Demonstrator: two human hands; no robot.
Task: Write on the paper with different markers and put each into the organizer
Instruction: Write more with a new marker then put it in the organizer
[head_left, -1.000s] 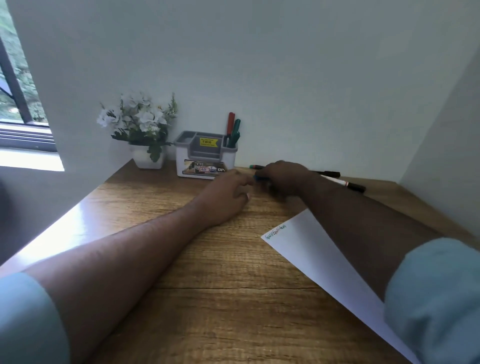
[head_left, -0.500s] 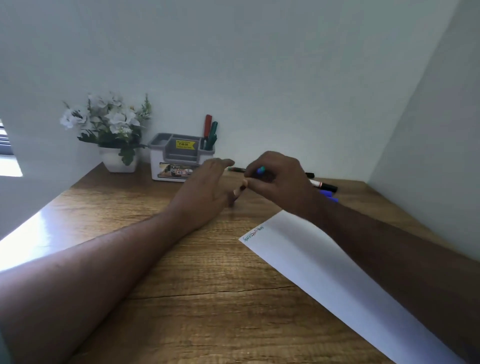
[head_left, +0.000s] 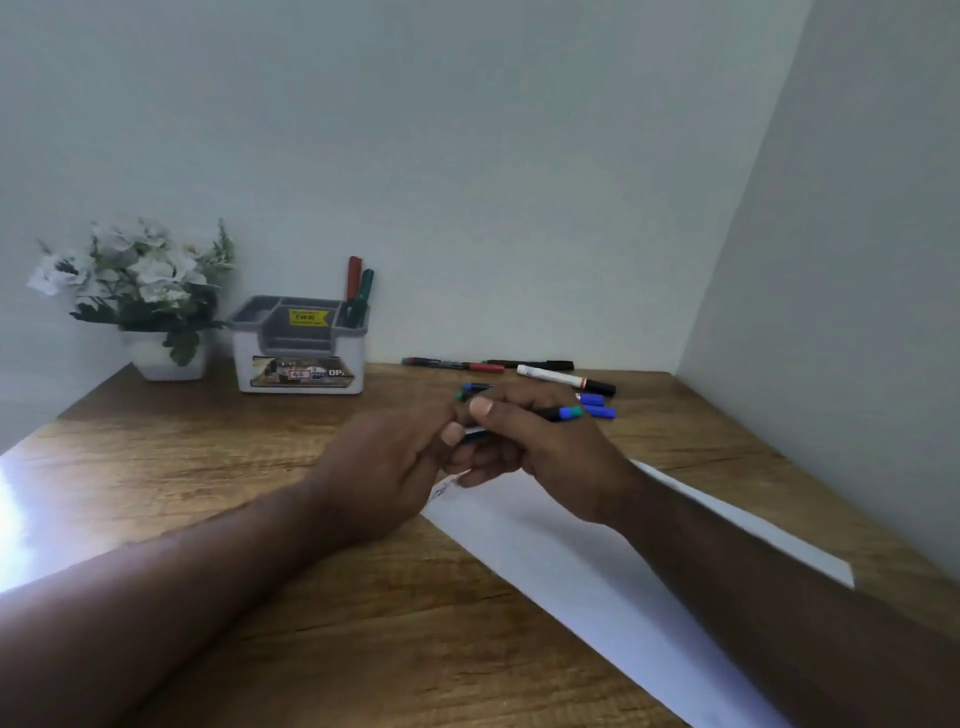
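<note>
White-and-grey plastic desk organizer (head_left: 298, 345) at 10 o'clock of hands; red and green markers (head_left: 359, 288) stand upright in its right rear compartment.

My left hand (head_left: 387, 470): fingers curled, pinching left end of dark marker with blue-green end (head_left: 563, 413).

My right hand (head_left: 540, 444): clenched round barrel.

Marker over top corner of white paper sheet (head_left: 597, 561). Long axis runs 9-to-3, near level; blue-green end points to 3.

Step judged: uncapping before writing. Next: pull cap straight along axis, turn tip down to paper.

Loose markers (head_left: 566, 378) at 1 o'clock.

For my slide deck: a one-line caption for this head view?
Both hands, left hand and right hand, hold a marker above the paper, organizer behind.
</note>
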